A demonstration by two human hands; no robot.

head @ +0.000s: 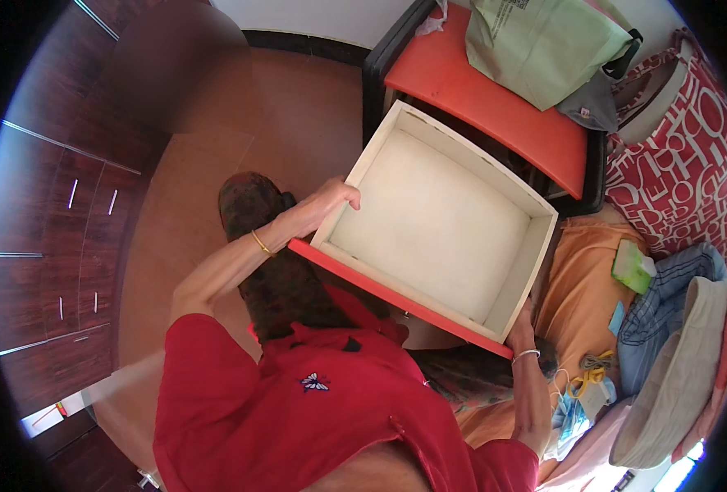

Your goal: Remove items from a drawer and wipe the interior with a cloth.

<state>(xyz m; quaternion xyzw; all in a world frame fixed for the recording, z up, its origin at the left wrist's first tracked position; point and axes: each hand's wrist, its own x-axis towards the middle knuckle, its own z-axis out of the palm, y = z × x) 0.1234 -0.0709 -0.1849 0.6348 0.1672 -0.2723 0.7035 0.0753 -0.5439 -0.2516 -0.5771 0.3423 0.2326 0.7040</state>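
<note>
A cream wooden drawer (437, 221) with a red front panel (400, 301) lies tilted across my lap, its inside bare. My left hand (333, 200) grips its left side wall, the thumb over the rim. At the opposite side, my right hand (521, 326) holds the wall near the red front; most of its fingers are hidden behind the wood. Just beyond the drawer stands a dark-framed cabinet with a red top (493, 117). A dark gap shows beneath that top, partly covered by the drawer's far wall.
A pale green bag (542, 49) and a grey cap (591, 104) rest on the cabinet. To the right are a red patterned bag (677, 147), orange cloth (573, 270), folded clothes (671, 357) and a green packet (634, 267). Dark wooden cupboards (74, 234) line the left.
</note>
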